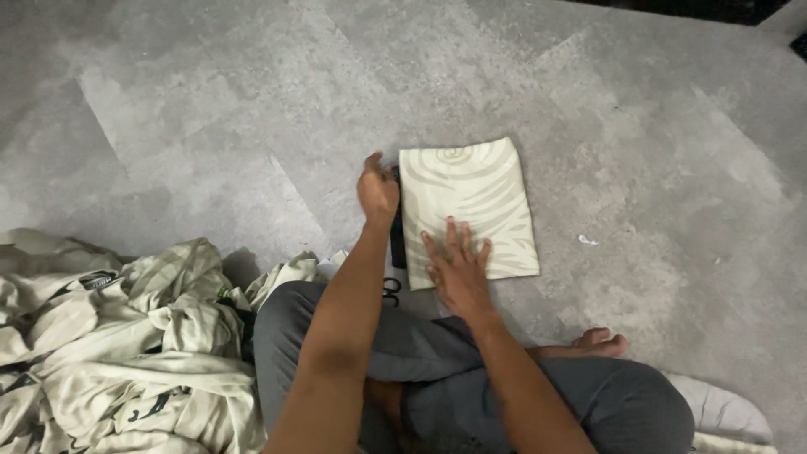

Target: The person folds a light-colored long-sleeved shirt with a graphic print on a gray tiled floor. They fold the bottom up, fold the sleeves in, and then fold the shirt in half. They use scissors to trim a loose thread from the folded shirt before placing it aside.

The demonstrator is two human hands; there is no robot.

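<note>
- Folded cream garment [468, 208] with pale swirl stripes lies flat on the grey floor [210, 109].
- Right hand [456, 262] presses it, palm down, fingers spread, gripping nothing.
- Left hand [377, 190] sits at its left edge, curled, perhaps pinching dark fabric.
- Crumpled garment heap [118, 336] lies well apart.

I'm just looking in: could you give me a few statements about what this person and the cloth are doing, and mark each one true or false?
1. The right hand lies flat, fingers spread, on the folded cloth. True.
2. The folded cloth rests on a wooden table. False: it lies on the grey floor.
3. The left hand is at the cloth's left edge. True.
4. The pile of crumpled cloth lies on the person's right. False: it is on their left.
5. The person is standing. False: they sit cross-legged, one bare foot showing.
</note>
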